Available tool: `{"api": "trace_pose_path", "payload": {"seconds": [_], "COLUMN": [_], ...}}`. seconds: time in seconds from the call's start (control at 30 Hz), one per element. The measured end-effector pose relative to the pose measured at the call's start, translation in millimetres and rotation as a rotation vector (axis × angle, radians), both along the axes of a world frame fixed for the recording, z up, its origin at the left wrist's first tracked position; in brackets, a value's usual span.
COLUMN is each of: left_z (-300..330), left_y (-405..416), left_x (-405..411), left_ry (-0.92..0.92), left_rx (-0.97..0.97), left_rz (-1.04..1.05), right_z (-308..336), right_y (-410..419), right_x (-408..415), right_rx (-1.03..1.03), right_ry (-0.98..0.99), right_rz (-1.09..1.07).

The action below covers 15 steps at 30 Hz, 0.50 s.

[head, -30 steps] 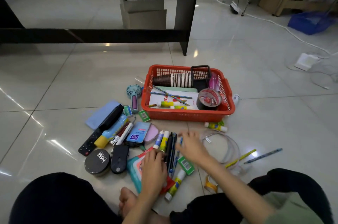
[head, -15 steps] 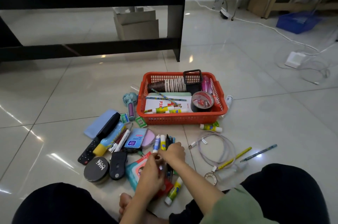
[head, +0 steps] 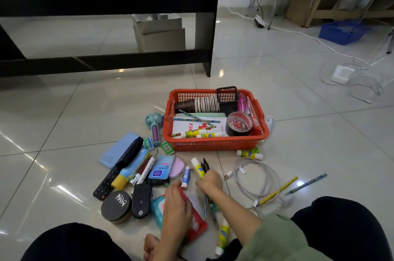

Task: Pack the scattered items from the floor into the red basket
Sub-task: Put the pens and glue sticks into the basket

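Observation:
The red basket (head: pixel 213 145) sits on the floor ahead, holding stacked cups, a tape roll, a white box, pencils and glue sticks. In front of it lies a scatter of items. My right hand (head: pixel 210 182) grips a bundle of black pens and a yellow glue stick (head: pixel 203 167) lifted off the floor. My left hand (head: pixel 175 203) hovers with relaxed fingers over a red packet (head: pixel 197 226) and a teal wipes pack (head: pixel 156 207). A small blue glue stick (head: pixel 186 176) lies between the hands.
Left of the hands lie a remote (head: pixel 105 185), a round black compact (head: pixel 116 206), a black mouse (head: pixel 141 200), a blue case (head: pixel 118 149) and a mini fan (head: pixel 154 125). A white cable (head: pixel 255 177) and pencils (head: pixel 306 184) lie to the right. A black desk frame (head: pixel 210 26) stands behind.
My right hand has closed round the pens and glue stick and raised them. My left hand has drawn back from the right, over the red packet. The camera tilted up slightly.

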<state>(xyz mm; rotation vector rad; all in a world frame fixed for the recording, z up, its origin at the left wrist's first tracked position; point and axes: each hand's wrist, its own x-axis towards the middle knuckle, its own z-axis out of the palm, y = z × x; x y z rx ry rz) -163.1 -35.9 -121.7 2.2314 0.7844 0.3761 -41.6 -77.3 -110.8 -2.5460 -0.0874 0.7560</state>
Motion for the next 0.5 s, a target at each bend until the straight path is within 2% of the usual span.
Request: {"api": "trace_pose_path", "payload": {"seconds": [0.13, 0.2, 0.27, 0.33, 0.4, 0.5], "left_z": [7, 10, 12, 13, 12, 11], "left_y": [8, 10, 12, 13, 15, 15], "left_x": [6, 10, 12, 13, 14, 14], "left_ry": [-0.085, -0.118, -0.134, -0.134, -0.127, -0.114], "left_rx": [-0.022, -0.035, -0.055, -0.072, -0.078, -0.079], "left_rz": [0.086, 0.103, 0.119, 0.127, 0.130, 0.128], "right_z": [21, 41, 75, 108, 140, 172], "right_y": [-9, -9, -7, -2, 8, 36], "right_x": [20, 34, 49, 62, 71, 87], "right_rx": [0.121, 0.305, 0.346, 0.198, 0.021, 0.058], "right_ry": [0.100, 0.263, 0.383, 0.317, 0.151, 0.071], "right_rz": [-0.019, -0.046, 0.053, 0.269, 0.526, 0.698]}}
